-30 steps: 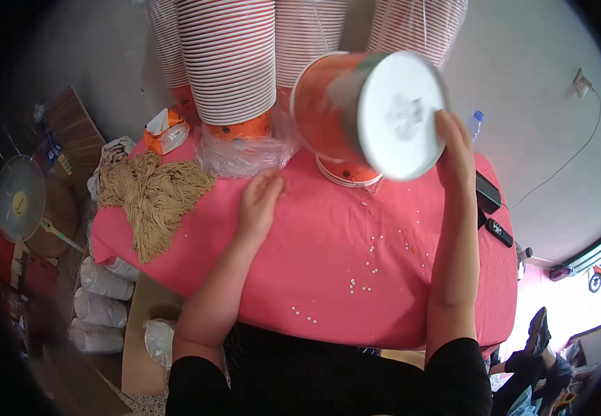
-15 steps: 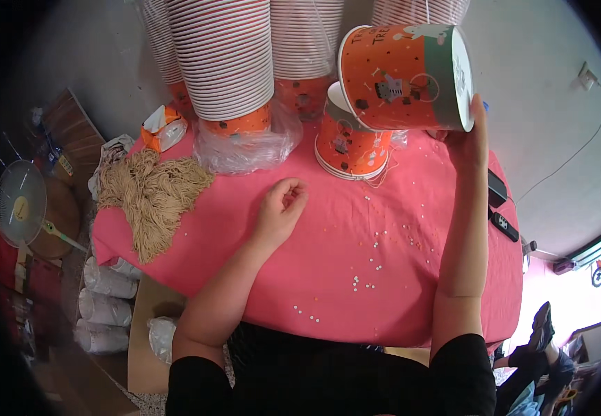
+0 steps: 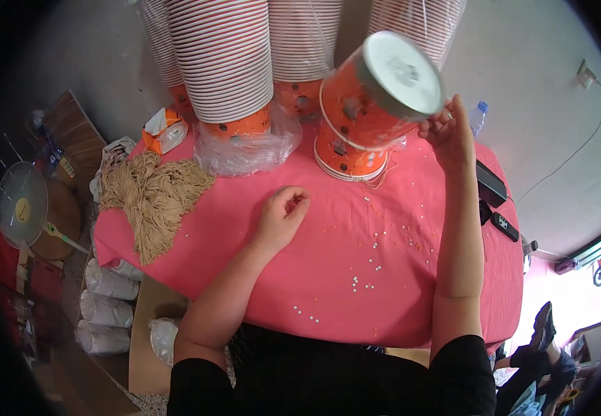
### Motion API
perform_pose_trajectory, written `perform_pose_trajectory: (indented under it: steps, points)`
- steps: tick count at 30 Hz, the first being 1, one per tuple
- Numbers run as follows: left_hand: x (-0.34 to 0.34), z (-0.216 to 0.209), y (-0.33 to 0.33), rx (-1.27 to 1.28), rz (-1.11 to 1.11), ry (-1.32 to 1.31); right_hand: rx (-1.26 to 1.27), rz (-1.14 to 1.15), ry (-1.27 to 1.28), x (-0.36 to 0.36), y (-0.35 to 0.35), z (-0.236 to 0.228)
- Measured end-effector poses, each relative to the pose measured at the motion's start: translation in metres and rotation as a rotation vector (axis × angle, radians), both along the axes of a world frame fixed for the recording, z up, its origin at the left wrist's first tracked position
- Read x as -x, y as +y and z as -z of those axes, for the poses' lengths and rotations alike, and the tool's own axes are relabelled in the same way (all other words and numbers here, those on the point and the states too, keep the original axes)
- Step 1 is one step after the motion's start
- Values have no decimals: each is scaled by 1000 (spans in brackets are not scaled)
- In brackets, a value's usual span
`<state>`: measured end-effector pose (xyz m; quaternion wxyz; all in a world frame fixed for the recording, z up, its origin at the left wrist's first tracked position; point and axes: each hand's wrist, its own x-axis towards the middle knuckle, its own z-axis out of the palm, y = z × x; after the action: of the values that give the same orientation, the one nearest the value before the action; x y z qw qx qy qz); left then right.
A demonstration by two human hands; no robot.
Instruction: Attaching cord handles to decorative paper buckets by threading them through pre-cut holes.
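My right grip (image 3: 448, 132) holds an orange cup (image 3: 373, 93) tilted in the air, its white base toward me, just above a short cup stack (image 3: 349, 156). My left grip (image 3: 283, 215) rests loosely curled and empty on the counter (image 3: 245, 277), string (image 3: 153, 201) lying off to its left.

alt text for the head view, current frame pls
The person's right hand holds an orange paper cup tilted up in the air, its white bottom toward the camera, above a short stack of matching cups on a pink tablecloth. The left hand rests loosely curled on the cloth, near a pile of tan string, scattered small white bits and tall wrapped cup stacks.
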<state>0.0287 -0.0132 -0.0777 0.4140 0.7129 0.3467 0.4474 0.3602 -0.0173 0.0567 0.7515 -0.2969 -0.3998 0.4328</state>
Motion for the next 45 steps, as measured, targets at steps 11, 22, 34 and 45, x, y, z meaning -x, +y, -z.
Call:
perform_pose_trajectory:
  steps: [11, 22, 34, 45]
  points:
    - [-1, -2, -1, -50, 17, 64, -15, -68, -147, 20, 6, 8]
    - [-5, 2, -1, -13, 13, 32, -82, 406, -717, 1, 40, 61]
    - [-3, -1, -2, -52, 46, 75, 101, 205, -565, 4, 51, 89]
    - [-3, -5, -1, -86, 44, 87, 324, 60, -396, 4, 45, 84]
